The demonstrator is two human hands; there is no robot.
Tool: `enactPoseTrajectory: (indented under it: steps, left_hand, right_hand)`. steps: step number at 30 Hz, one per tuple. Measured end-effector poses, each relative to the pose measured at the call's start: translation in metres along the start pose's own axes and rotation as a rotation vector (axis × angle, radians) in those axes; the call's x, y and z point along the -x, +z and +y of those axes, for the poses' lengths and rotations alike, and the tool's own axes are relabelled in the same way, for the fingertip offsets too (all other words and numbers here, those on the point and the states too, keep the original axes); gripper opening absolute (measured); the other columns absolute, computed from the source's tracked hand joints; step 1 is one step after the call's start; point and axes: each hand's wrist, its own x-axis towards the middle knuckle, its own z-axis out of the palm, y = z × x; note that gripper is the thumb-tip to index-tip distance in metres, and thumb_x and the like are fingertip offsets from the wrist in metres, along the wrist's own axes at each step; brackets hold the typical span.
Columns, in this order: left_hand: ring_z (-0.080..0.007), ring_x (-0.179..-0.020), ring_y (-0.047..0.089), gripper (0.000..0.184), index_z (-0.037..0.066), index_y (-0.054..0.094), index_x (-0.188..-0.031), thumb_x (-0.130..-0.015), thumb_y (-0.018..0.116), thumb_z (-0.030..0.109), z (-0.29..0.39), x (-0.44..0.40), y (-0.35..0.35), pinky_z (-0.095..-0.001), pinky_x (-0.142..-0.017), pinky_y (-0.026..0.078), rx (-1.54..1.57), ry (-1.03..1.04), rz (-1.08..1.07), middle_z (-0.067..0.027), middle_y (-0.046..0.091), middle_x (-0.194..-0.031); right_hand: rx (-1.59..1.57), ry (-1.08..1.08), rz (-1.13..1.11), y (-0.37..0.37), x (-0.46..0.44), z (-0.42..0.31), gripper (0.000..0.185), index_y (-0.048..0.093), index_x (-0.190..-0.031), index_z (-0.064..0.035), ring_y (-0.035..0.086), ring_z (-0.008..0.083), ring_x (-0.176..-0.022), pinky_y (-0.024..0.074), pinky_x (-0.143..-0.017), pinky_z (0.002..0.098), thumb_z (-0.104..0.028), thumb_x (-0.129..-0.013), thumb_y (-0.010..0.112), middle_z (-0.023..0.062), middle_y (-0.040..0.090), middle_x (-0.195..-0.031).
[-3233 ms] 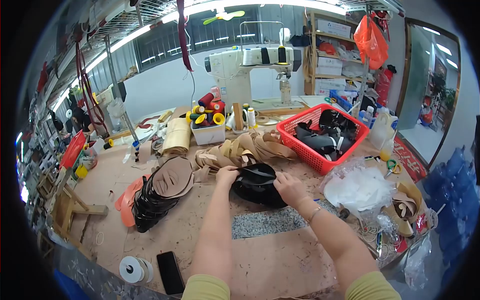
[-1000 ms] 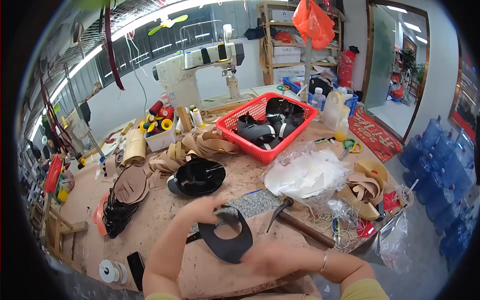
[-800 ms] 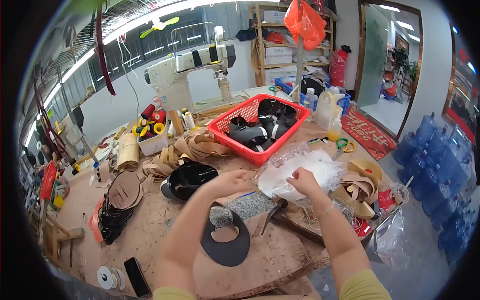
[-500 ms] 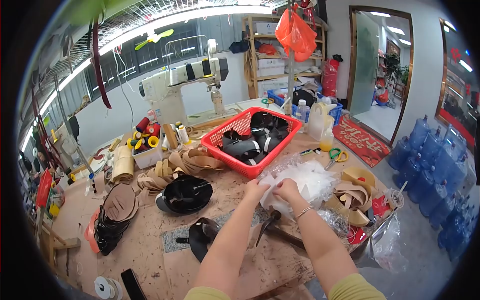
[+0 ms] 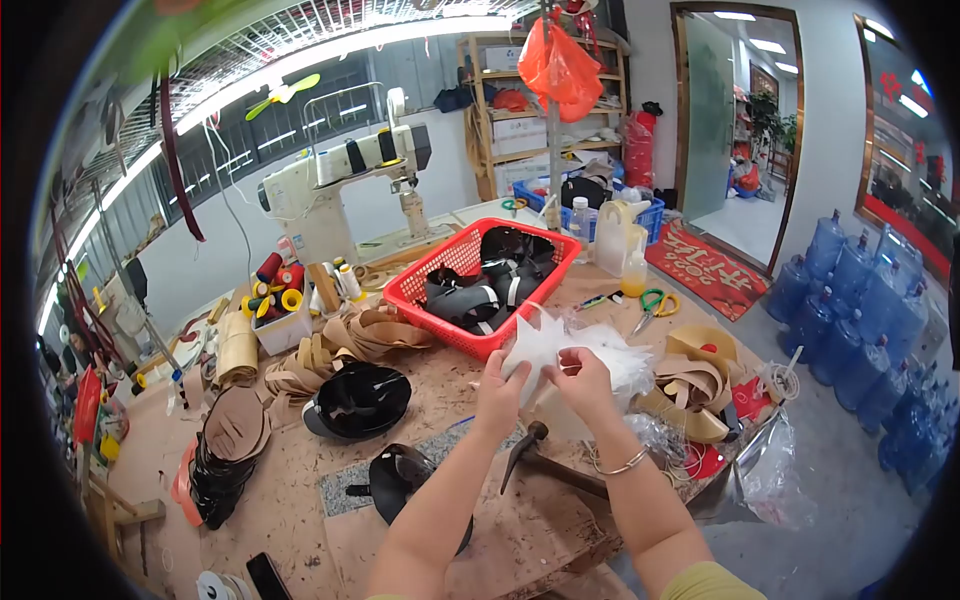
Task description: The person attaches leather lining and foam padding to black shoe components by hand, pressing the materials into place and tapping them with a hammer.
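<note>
My left hand [image 5: 503,393] grips a thin white sheet [image 5: 533,343] with a pointed, jagged top edge. The fingers of my right hand [image 5: 584,384] pinch the same sheet's right side. Behind my right hand lies a pile of similar white pieces [image 5: 628,366] in clear plastic. A hammer [image 5: 525,447] rests below the hands. To the left, a glossy black leather piece [image 5: 397,475], partly hidden by my left forearm, sits on a speckled stone slab [image 5: 340,494]. Another curved black piece [image 5: 358,402] lies farther left.
A red basket [image 5: 408,298] holding black shiny pieces stands ahead. Scissors [image 5: 655,307] and a bottle of yellow liquid [image 5: 634,275] lie to its right. Tan strips [image 5: 690,385] are at right, stacked black pieces [image 5: 228,455] at left. A sewing machine [image 5: 320,195] stands behind.
The white sheet has come up higher and stands more upright between my hands, its pointed edge now showing. The view has shifted slightly to the right.
</note>
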Motion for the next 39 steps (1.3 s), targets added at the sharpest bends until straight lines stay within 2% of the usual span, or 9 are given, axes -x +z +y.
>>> enactPoseTrajectory:
  steps: [5,12,16,19,22,28,30,32,39]
  left_hand:
    - [-0.0115,-0.097,0.056,0.02,0.005,0.051,-0.11,-0.092,0.06,0.008,0.006,0.018,-0.002,-0.0256,-0.084,0.046,-0.13,0.129,-0.103,-0.0046,0.059,-0.107]
    - [-0.0165,-0.093,0.06,0.02,0.007,0.049,-0.108,-0.092,0.059,0.009,0.009,0.03,0.001,-0.0325,-0.08,0.051,0.123,0.035,-0.008,-0.0056,0.061,-0.103]
    - [-0.0198,-0.091,0.061,0.021,0.004,0.051,-0.107,-0.089,0.061,0.008,-0.004,0.004,-0.016,-0.0354,-0.077,0.052,0.014,-0.188,0.335,-0.0084,0.061,-0.101]
    - [-0.0251,-0.089,0.062,0.025,0.0,0.053,-0.105,-0.085,0.064,0.01,-0.039,-0.027,-0.036,-0.0383,-0.077,0.051,-0.04,-0.094,0.417,-0.0126,0.062,-0.099]
    - [-0.0325,-0.093,0.06,0.04,-0.003,0.053,-0.108,-0.081,0.071,0.02,-0.042,-0.027,-0.025,-0.0403,-0.084,0.047,-0.852,0.029,0.4,-0.0203,0.061,-0.103]
    - [-0.0219,-0.099,0.06,0.041,0.002,0.05,-0.124,-0.094,0.059,0.028,0.002,0.049,0.032,-0.0363,-0.086,0.049,-0.613,0.31,-0.049,-0.0101,0.06,-0.112]
    - [-0.0124,-0.1,0.057,0.041,0.012,0.045,-0.132,-0.098,0.049,0.035,0.045,0.1,0.075,-0.032,-0.084,0.05,0.082,-0.548,-0.148,-0.0026,0.058,-0.114]
    - [-0.0128,-0.098,0.058,0.047,0.009,0.046,-0.132,-0.1,0.042,0.043,0.041,0.138,0.09,-0.0314,-0.083,0.05,-0.062,-0.493,-0.154,-0.002,0.059,-0.114]
    - [-0.0133,-0.099,0.06,0.03,0.002,0.05,-0.125,-0.1,0.048,0.018,0.011,0.147,0.046,-0.0295,-0.083,0.05,0.082,-0.176,-0.262,-0.0057,0.061,-0.111]
  right_hand:
    - [-0.543,0.163,-0.143,-0.015,0.006,0.0,0.035,0.063,-0.094,0.0001,0.056,0.0104,-0.074,0.0489,-0.067,0.0247,-0.018,-0.071,0.083,0.0023,0.063,-0.085]
    - [-0.565,0.164,-0.36,-0.016,0.014,0.003,0.022,0.062,-0.082,-0.0058,0.056,0.0103,-0.073,0.0449,-0.065,0.0237,-0.012,-0.072,0.081,-0.0015,0.061,-0.076]
    - [-0.197,-0.689,-0.368,-0.041,0.058,-0.015,0.016,0.064,-0.076,-0.0123,0.06,0.0151,-0.068,0.0485,-0.077,0.0329,-0.002,-0.071,0.076,-0.0002,0.066,-0.077]
    - [-0.567,-0.587,-0.252,-0.094,0.081,-0.019,0.017,0.06,-0.074,-0.0092,0.061,0.0143,-0.071,0.0501,-0.084,0.0361,0.005,-0.074,0.07,0.0029,0.066,-0.078]
    - [-0.989,-0.325,-0.157,-0.135,0.089,-0.022,0.014,0.058,-0.081,-0.0079,0.06,0.0122,-0.071,0.052,-0.078,0.0317,0.003,-0.08,0.067,0.0032,0.063,-0.08]
    - [-1.068,-0.034,-0.026,-0.104,0.075,-0.024,0.006,0.056,-0.09,-0.0082,0.054,0.0068,-0.064,0.0444,-0.057,0.0201,-0.012,-0.094,0.058,-0.0004,0.056,-0.077]
    - [-1.151,-0.021,-0.083,-0.078,0.073,-0.024,0.005,0.057,-0.092,-0.0076,0.053,0.0056,-0.065,0.0417,-0.055,0.0197,-0.012,-0.094,0.058,-0.0013,0.057,-0.08]
    - [-0.689,-0.235,0.273,-0.053,0.071,-0.023,0.009,0.06,-0.099,-0.0054,0.05,0.0039,-0.067,0.0412,-0.057,0.0187,-0.011,-0.093,0.06,-0.0027,0.057,-0.08]
    - [-0.798,-0.112,0.221,-0.034,0.075,-0.021,0.012,0.061,-0.097,-0.0026,0.046,0.002,-0.067,0.037,-0.054,0.0186,-0.014,-0.093,0.059,-0.0029,0.058,-0.081]
